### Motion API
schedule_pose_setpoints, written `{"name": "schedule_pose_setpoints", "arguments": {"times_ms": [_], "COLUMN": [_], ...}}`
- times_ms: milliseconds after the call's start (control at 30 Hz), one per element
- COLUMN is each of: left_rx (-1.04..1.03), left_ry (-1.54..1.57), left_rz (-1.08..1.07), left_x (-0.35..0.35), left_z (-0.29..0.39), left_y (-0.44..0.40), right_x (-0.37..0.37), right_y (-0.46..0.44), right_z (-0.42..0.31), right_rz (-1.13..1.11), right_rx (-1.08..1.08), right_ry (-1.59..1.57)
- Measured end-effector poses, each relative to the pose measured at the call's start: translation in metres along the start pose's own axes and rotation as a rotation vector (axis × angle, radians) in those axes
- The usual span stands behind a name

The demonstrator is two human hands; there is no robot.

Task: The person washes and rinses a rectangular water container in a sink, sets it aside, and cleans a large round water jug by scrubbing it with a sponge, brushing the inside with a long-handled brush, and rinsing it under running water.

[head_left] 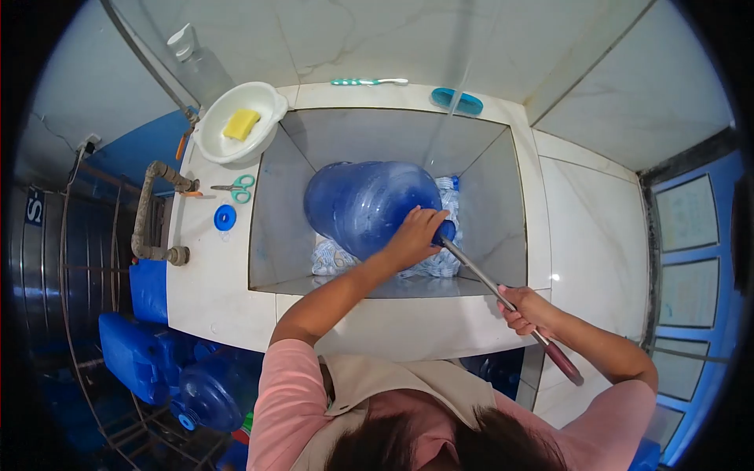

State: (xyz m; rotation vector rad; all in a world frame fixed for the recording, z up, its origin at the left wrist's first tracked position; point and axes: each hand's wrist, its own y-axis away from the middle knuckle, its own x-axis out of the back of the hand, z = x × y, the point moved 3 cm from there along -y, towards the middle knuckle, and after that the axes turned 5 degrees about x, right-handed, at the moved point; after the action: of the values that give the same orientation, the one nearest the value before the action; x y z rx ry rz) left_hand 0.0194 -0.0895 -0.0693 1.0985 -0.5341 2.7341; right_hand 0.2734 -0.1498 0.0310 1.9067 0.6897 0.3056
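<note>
A large blue water jug (pixel 369 200) lies on its side in the grey sink (pixel 487 235), its mouth toward the right. My left hand (pixel 415 238) holds the jug at its shoulder, beside the neck. A metal rod with a dark red handle (pixel 475 269) runs into the jug's mouth; whatever is at its far end is hidden inside. My right hand (pixel 528 309) is closed around the rod's shaft, above the handle. Beneath the jug is a blue-and-white patterned cloth (pixel 334 257) on the sink floor.
Along the left ledge are a white bowl (pixel 206 129) with a yellow sponge (pixel 241 124), scissors (pixel 242 188) and a blue cap (pixel 225 217). A toothbrush (pixel 369 82) and blue brush (pixel 457 101) lie behind the sink. A pipe (pixel 141 212) stands left; blue containers (pixel 133 357) sit below.
</note>
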Motion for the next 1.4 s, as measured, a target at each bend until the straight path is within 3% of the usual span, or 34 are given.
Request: {"name": "schedule_pose_setpoints", "arguments": {"times_ms": [100, 167, 233, 267, 333, 367, 400, 433, 567, 600, 633, 667, 733, 767, 800, 833, 867, 900, 967, 1000, 1033, 1067, 1100, 1133, 1167, 1200, 1267, 1300, 1333, 1367, 1400], "left_rx": [-0.06, -0.11, -0.064, -0.059, -0.067, -0.061, -0.087, -0.113, -0.041, -0.07, -0.101, -0.099, 0.001, -0.011, -0.012, -0.054, -0.09, -0.083, -0.109, -0.11, -0.093, -0.08, -0.085, -0.115, -0.141, -0.14, -0.098, -0.091, -0.092, -0.11, -0.122], "left_ry": [-0.022, 0.008, 0.049, 0.05, 0.082, 0.081, 0.12, 0.153, 0.059, 0.072, 0.084, 0.086, 0.029, 0.011, 0.009, 0.06, 0.107, 0.107, 0.01, 0.012, 0.006, -0.003, 0.0, 0.031, 0.06, 0.063, 0.042, 0.119, 0.12, 0.082, 0.044], "left_rz": [0.017, -0.027, -0.517, -0.506, -0.722, -0.708, -0.391, -0.078, 0.136, -0.087, -0.308, -0.299, -0.905, -0.939, -0.934, -0.659, -0.386, -0.383, 0.158, 0.155, -0.022, -0.199, -0.201, -0.423, -0.641, -0.639, -0.826, -0.707, -0.703, -0.367, -0.037], "left_x": [-0.009, -0.003, 0.002, 0.01, 0.018, 0.015, 0.01, 0.009, 0.002, 0.003, 0.005, 0.01, 0.0, 0.003, 0.0, -0.001, -0.002, -0.012, -0.013, -0.008, -0.008, -0.007, -0.005, -0.009, -0.011, -0.01, -0.013, -0.01, -0.018, -0.02, -0.015], "left_z": [-0.005, -0.009, -0.007, -0.003, 0.001, -0.001, -0.001, -0.001, -0.007, -0.009, -0.009, -0.006, 0.003, 0.009, 0.005, -0.003, -0.009, -0.012, -0.01, -0.009, -0.01, -0.011, -0.011, -0.01, -0.009, -0.006, -0.001, -0.005, -0.011, -0.015, -0.012], "left_y": [0.005, -0.003, -0.014, -0.019, -0.02, -0.016, -0.013, -0.008, 0.001, -0.003, -0.007, -0.012, -0.01, -0.01, -0.007, -0.009, -0.007, 0.0, 0.008, 0.006, 0.002, -0.003, -0.007, -0.01, -0.011, -0.015, -0.019, -0.021, -0.016, -0.012, -0.004], "right_x": [0.008, 0.03, 0.029, 0.027, 0.032, 0.038, 0.04, 0.039, 0.033, 0.031, 0.029, 0.032, 0.026, 0.029, 0.036, 0.039, 0.042, 0.038, 0.025, 0.019, 0.016, 0.018, 0.026, 0.017, 0.012, 0.01, 0.008, 0.008, 0.015, 0.015, 0.015], "right_y": [-0.007, -0.003, 0.01, 0.015, -0.001, -0.009, -0.013, -0.014, -0.013, -0.012, 0.006, 0.015, 0.019, 0.015, 0.005, 0.001, -0.003, -0.009, -0.019, -0.021, -0.022, -0.023, -0.023, -0.016, -0.013, -0.019, -0.04, -0.046, -0.057, -0.066, -0.073], "right_z": [-0.002, -0.018, -0.048, -0.059, -0.036, -0.018, -0.002, 0.002, 0.0, -0.001, -0.028, -0.045, -0.061, -0.051, -0.032, -0.025, -0.025, -0.023, -0.018, -0.013, -0.006, -0.006, -0.024, -0.046, -0.062, -0.06, -0.05, -0.049, -0.039, -0.026, -0.025], "right_rz": [-0.046, 0.412, 0.469, 0.527, 0.507, 0.364, 0.222, 0.218, 0.296, 0.317, 0.385, 0.501, 0.478, 0.479, 0.425, 0.366, 0.361, 0.281, 0.131, 0.061, -0.007, -0.003, 0.216, 0.44, 0.471, 0.468, 0.406, 0.41, 0.245, 0.077, 0.072], "right_rx": [-0.044, 0.683, 0.704, 0.725, 0.694, 0.478, 0.256, 0.256, 0.506, 0.567, 0.552, 0.574, 0.689, 0.69, 0.663, 0.63, 0.632, 0.505, 0.252, 0.124, -0.004, -0.002, 0.337, 0.683, 0.66, 0.658, 0.755, 0.756, 0.4, 0.051, 0.045], "right_ry": [-0.04, 1.399, 1.597, 1.782, 1.703, 1.221, 0.739, 0.749, 0.924, 0.963, 1.331, 1.658, 1.818, 1.825, 1.573, 1.328, 1.338, 1.113, 0.663, 0.429, 0.191, 0.183, 0.944, 1.705, 1.914, 1.918, 1.652, 1.656, 0.997, 0.331, 0.33]}}
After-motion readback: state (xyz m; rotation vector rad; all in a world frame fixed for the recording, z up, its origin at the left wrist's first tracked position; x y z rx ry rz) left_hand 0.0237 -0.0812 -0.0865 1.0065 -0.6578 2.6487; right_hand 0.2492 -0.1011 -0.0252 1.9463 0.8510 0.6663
